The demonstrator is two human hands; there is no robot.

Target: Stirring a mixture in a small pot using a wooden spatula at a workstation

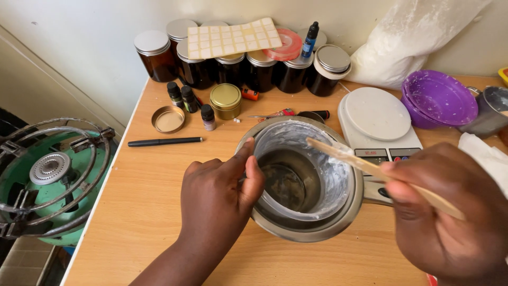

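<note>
A steel pot (312,230) sits on the wooden table with a glass jar (301,175) inside it; the jar's walls are coated in white residue and dark liquid lies at its bottom. My left hand (219,198) grips the jar's left rim, thumb and finger pinching it. My right hand (450,217) holds a flat wooden stick (349,158) whose white-smeared tip reaches over the jar's right rim.
A white kitchen scale (377,119) stands right of the pot, purple bowls (438,99) behind it. Several dark amber jars (233,66) line the wall. Small bottles (182,98), a gold tin (226,100), a black pen (164,141) lie behind. A green gas burner (47,180) stands left of the table.
</note>
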